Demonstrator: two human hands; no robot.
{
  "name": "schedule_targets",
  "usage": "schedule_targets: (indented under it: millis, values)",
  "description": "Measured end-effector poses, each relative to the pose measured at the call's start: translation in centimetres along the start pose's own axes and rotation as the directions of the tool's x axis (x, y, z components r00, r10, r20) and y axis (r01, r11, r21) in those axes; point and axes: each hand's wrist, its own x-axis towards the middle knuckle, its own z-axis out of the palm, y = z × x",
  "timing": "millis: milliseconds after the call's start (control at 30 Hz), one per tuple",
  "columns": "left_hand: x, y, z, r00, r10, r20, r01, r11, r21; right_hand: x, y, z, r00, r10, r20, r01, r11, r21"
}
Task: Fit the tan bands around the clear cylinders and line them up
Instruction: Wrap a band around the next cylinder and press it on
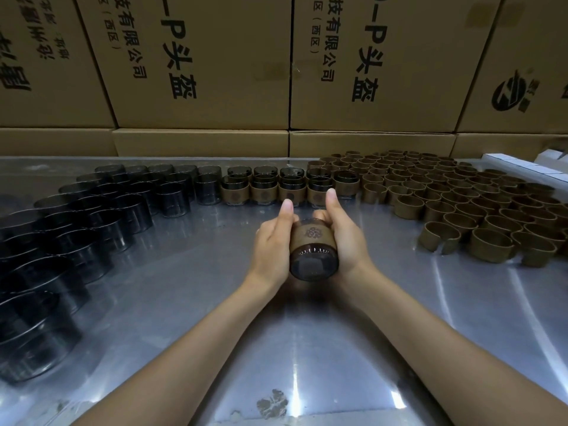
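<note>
Both hands, left hand (272,241) and right hand (344,238), grip a banded cylinder (313,249) at centre; loose bands (442,192) at 2 o'clock.

The held cylinder (313,252) was dark-tinted with a tan band (312,235) bearing a brown floral emblem; the desk (184,302) was shiny grey.

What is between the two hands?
In the head view, the left hand and right hand grip one clear cylinder from both sides, a tan band around it.
</note>
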Motion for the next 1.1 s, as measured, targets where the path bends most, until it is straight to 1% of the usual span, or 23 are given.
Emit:
schedule_targets:
  millis: [167,300,533,600,633,700,733,800,867,933,1000,1100]
  values:
    - [0.1,-0.1,0.0,1.000,0.014,0.016,-0.014,1.000,-0.020,0.2,0.0,0.0,0.999,-0.012,0.042,0.011,0.999,0.031]
    - [0.0,-0.2,0.1,1.000,0.014,0.028,-0.013,1.000,-0.027,0.3,0.2,-0.2,0.997,-0.044,0.060,0.044,0.999,0.007]
    - [0.0,-0.3,0.1,0.998,0.018,0.053,-0.015,0.999,-0.045,0.3,0.1,-0.2,0.998,-0.060,0.019,0.060,0.998,-0.017]
    - [0.2,-0.4,0.0,0.998,0.028,0.047,-0.026,0.999,-0.047,0.2,-0.2,-0.1,0.995,-0.094,0.019,0.094,0.995,-0.039]
    - [0.2,-0.5,0.0,0.998,0.041,0.039,-0.040,0.998,-0.038,0.2,-0.3,-0.1,0.990,-0.137,0.038,0.140,0.987,-0.080]
    - [0.5,-0.6,-0.5,0.995,0.094,0.020,-0.095,0.995,0.037,0.0,-0.8,-0.2,0.966,-0.216,0.141,0.243,0.947,-0.208]
    - [0.7,-0.8,-0.8,0.991,0.130,0.011,-0.131,0.987,0.097,-0.1,-1.0,-0.3,0.950,-0.223,0.218,0.279,0.922,-0.270]
    - [1.1,-1.2,-1.6,0.980,0.200,0.001,-0.196,0.959,0.203,0.1,-1.1,-0.8,0.919,-0.167,0.357,0.320,0.845,-0.428]
    - [1.5,-1.7,-2.2,0.966,0.258,0.017,-0.252,0.925,0.283,0.3,-1.0,-1.5,0.910,-0.087,0.406,0.337,0.726,-0.599]
    - [1.7,-1.9,-2.5,0.961,0.270,0.053,-0.272,0.904,0.330,0.7,-1.0,-2.3,0.921,-0.068,0.383,0.328,0.666,-0.670]
    - [2.1,-2.1,-2.9,0.961,0.272,0.053,-0.274,0.902,0.334,1.4,-1.0,-3.2,0.939,-0.132,0.317,0.328,0.625,-0.708]
    - [2.9,-2.3,-4.3,0.971,0.235,-0.043,-0.209,0.925,0.317,2.4,-1.0,-5.0,0.947,-0.265,0.181,0.294,0.493,-0.819]
